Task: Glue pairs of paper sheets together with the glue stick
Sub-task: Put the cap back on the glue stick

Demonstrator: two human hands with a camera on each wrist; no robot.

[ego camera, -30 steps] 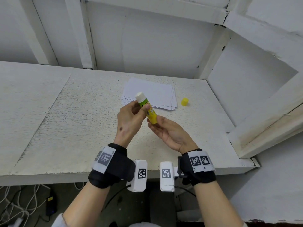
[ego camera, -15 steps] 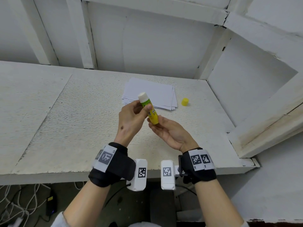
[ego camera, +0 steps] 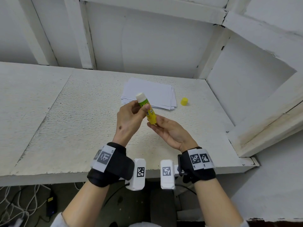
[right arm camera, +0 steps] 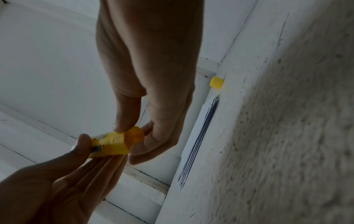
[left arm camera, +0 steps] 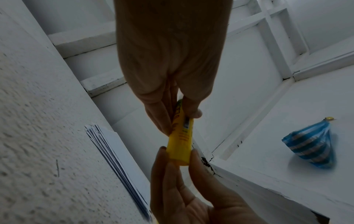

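Observation:
An uncapped yellow glue stick [ego camera: 148, 110] is held tilted above the table, its white glue end pointing up and away. My left hand [ego camera: 131, 115] grips its upper body between thumb and fingers. My right hand [ego camera: 161, 126] pinches its bottom end between thumb and fingertips; the left wrist view shows the glue stick [left arm camera: 180, 145] pinched at its base, and the right wrist view shows the base of the glue stick [right arm camera: 122, 142]. A stack of white paper sheets [ego camera: 152, 94] lies on the table beyond the hands. The yellow cap [ego camera: 184, 101] stands to the right of the stack.
The white textured table [ego camera: 73, 120] is bounded by white walls and wooden frames at the back and right. A blue striped cone-shaped object [left arm camera: 310, 145] shows in the left wrist view. Cables [ego camera: 19, 202] lie on the floor below the front edge.
The glue stick and both hands have stayed almost in place, shifting only slightly. More of the white glue end seems to stand out above the tube than a second ago.

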